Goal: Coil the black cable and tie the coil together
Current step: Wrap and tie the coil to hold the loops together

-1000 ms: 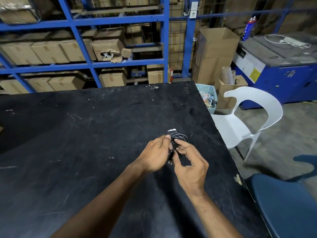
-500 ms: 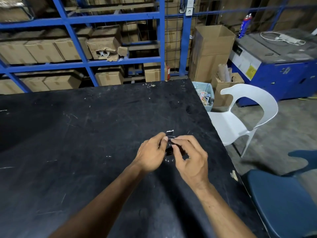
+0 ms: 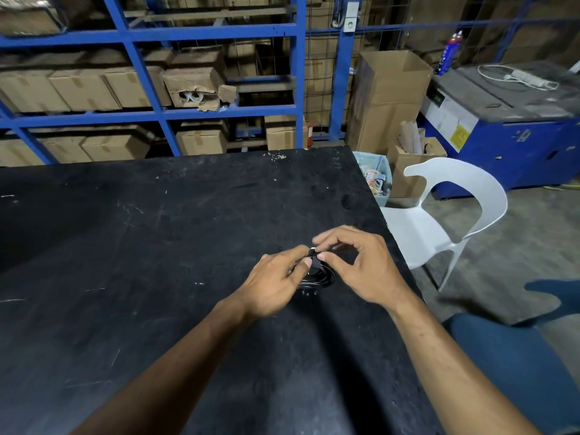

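Inspector: Head view, present moment. The thin black cable wound into a small coil [image 3: 317, 277] lies on the scuffed black tabletop [image 3: 157, 246], near its right edge, between the two hands. The left hand [image 3: 273, 285] has its grip closed on the coil's left side. The right hand [image 3: 361, 265] pinches a short black strap with a pale tip [image 3: 312, 257] between thumb and forefinger, remaining fingers spread.

Clerk: What differs from a second ago?

Inspector: Then the loops stood clear beyond the fingertips, with the pale tip sticking up free. Now the coil sits lower and nearer the person, mostly covered by the hands, and the strap is drawn across the bundle under the right thumb.

Clerk: Meaning for the task?

Inspector: My judgement: coiling is finished and the tie is being closed. Whether the strap is already fastened cannot be told; the fingers hide the join.

Clerk: Risk?

Inspector: If the left grip slackens before the strap holds, the loops may spring apart. White plastic chair [image 3: 445, 221] stands beside the tabletop, not involved
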Demonstrator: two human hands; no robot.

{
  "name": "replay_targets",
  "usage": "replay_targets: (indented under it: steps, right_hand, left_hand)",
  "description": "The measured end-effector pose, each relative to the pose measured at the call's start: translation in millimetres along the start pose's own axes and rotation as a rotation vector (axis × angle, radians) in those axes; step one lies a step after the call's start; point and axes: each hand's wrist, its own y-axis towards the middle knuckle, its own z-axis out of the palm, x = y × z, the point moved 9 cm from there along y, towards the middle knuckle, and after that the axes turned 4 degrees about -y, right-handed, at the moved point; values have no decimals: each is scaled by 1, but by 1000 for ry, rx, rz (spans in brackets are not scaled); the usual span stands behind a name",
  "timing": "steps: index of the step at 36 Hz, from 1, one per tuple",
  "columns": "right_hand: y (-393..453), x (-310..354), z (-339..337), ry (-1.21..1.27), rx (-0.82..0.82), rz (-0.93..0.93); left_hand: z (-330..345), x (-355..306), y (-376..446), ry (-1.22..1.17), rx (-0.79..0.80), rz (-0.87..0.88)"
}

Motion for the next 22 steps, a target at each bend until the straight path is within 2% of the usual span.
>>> replay_targets:
  steps: [6, 11, 14, 17, 22]
  right_hand:
    - [7, -1, 0, 98, 1, 80]
    - [19, -6, 4, 173, 40, 151]
    - [26, -14, 14, 294, 51, 184]
    - [26, -24, 21, 475, 36, 241]
    - [1, -52, 64, 541, 205, 479]
  left_hand:
    - [-2, -5, 0, 55, -14, 79]
    - [-1, 6, -1, -47, -30, 37]
    - [2, 9, 2, -386, -79, -9]
    - [0, 18, 6, -755, -197, -97]
    - [3, 45, 10, -1005, -307, -197]
